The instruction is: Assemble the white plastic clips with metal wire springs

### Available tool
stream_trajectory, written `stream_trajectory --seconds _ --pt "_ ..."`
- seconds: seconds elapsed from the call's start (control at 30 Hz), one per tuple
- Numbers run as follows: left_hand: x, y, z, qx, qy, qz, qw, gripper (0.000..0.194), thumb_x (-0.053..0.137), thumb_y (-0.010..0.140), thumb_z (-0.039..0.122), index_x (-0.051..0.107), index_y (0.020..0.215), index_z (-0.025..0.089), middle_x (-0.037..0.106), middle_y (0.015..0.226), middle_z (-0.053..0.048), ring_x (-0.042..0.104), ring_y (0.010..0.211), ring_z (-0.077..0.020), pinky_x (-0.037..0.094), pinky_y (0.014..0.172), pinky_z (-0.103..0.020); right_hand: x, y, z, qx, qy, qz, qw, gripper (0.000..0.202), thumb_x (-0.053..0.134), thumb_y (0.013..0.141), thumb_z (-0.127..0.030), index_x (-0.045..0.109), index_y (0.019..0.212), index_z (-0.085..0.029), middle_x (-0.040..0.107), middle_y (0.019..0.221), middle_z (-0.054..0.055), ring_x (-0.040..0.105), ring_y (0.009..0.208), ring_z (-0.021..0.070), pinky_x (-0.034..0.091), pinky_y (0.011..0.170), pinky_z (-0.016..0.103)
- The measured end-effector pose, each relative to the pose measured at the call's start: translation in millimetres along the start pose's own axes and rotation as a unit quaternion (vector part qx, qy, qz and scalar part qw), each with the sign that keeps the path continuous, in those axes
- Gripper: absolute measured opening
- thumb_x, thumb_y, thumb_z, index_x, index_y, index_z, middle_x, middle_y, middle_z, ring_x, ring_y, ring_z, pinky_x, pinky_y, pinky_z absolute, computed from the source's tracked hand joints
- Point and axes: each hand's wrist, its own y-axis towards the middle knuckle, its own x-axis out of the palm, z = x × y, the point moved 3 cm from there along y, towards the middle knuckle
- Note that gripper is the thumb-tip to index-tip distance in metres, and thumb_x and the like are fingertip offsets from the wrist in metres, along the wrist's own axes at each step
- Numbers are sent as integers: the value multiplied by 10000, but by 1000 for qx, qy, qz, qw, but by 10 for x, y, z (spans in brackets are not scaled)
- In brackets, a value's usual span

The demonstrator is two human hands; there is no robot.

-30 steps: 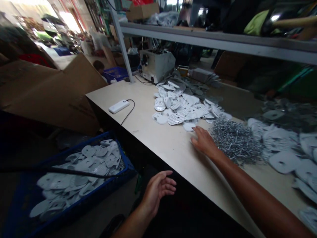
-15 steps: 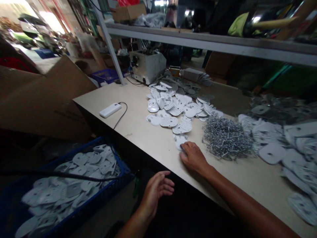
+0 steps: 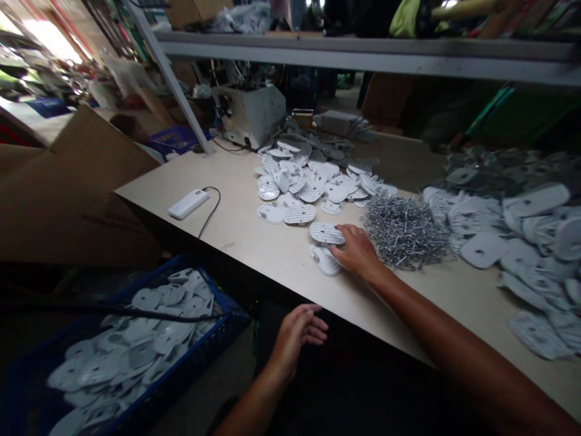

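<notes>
My right hand [image 3: 357, 251] reaches over the tabletop, with thumb and fingers closed on the right end of a ribbed white oval plate [image 3: 325, 233]. Just below that plate, a smooth white plate [image 3: 325, 260] with small raised parts lies by my thumb. My left hand [image 3: 300, 332] is in front of the table edge, empty, its fingers loosely curved and apart. Behind my right hand is a heap of similar white plates [image 3: 313, 181]. To its right is a pile of metal nails or screws [image 3: 406, 233].
A blue crate [image 3: 227, 315] of white plates stands below the table [image 3: 245, 254] at left. A white power bank [image 3: 188, 204] with a cable lies on the tabletop. More plates [image 3: 483, 249] spread at right. A shelf beam [image 3: 363, 57] crosses above; a cardboard box [image 3: 77, 188] stands left.
My right hand has shifted from the nearest smooth plate to the ribbed plate behind it and now grips its end. Both plates sit slightly nearer me, apart from the heap. The view has shifted.
</notes>
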Motion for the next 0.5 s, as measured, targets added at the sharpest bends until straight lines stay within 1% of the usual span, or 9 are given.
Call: stream_trajectory --seconds 0.07,0.1,0.2,0.23,0.27,0.33,0.37,0.43,0.5 --pt "12 -13 -25 -6 4 -5 1000 509 719 872 527 714 1174 116 784 886 -109 731 709 -195 548 667 -290 57 104 -50 17 -14 -44 999 668 746 920 -379 570 1517 -137 613 1477 185 558 1305 350 428 1116 409" --pt "14 -22 -37 -11 6 -7 1000 514 725 867 530 715 1174 117 785 886 -110 731 706 -195 547 664 -288 82 148 -69 26 -16 -59 998 630 748 920 -378 599 1490 -153 648 1436 177 579 1278 345 440 1087 399" --pt "5 -54 -71 -23 11 -12 1000 537 749 854 539 717 1184 117 787 887 -117 735 706 -198 550 659 -288 114 279 -65 45 -8 -68 997 356 675 985 -384 735 1277 -189 759 1210 145 665 1117 320 474 959 369" --pt "-4 -64 -82 -26 12 -11 1000 544 755 850 543 717 1185 116 788 886 -118 736 706 -200 553 660 -289 107 333 -38 54 -4 -64 996 309 619 1028 -395 756 1222 -198 773 1166 136 682 1073 311 478 921 361" --pt "-14 -70 -93 -27 12 -9 1000 551 759 847 549 716 1184 115 788 883 -119 736 703 -200 554 657 -289 90 395 1 66 1 -57 996 313 557 1066 -397 765 1196 -202 779 1151 131 693 1046 302 478 894 353" --pt "-34 -72 -116 -28 15 -4 999 564 757 846 565 714 1178 111 787 876 -121 733 691 -197 550 643 -284 30 540 99 90 9 -40 995 358 461 1113 -363 762 1211 -197 778 1180 127 703 1050 283 476 875 332" --pt "-41 -69 -126 -28 17 -2 999 570 754 846 570 714 1176 108 787 872 -123 732 684 -197 547 636 -282 -10 615 150 102 11 -32 994 365 445 1118 -338 755 1234 -183 773 1206 131 703 1072 278 477 880 324" --pt "-50 -55 -141 -28 19 -3 999 577 755 845 581 715 1173 108 787 868 -125 732 683 -200 547 632 -283 -102 739 231 122 13 -17 992 364 479 1106 -311 721 1310 -131 756 1254 164 695 1126 292 483 907 327" --pt "-55 -42 -143 -27 16 -4 999 578 766 840 589 720 1170 115 790 875 -126 735 693 -204 553 642 -290 -198 791 258 134 9 2 991 430 522 1094 -312 635 1440 -83 726 1316 203 675 1185 321 484 958 357"
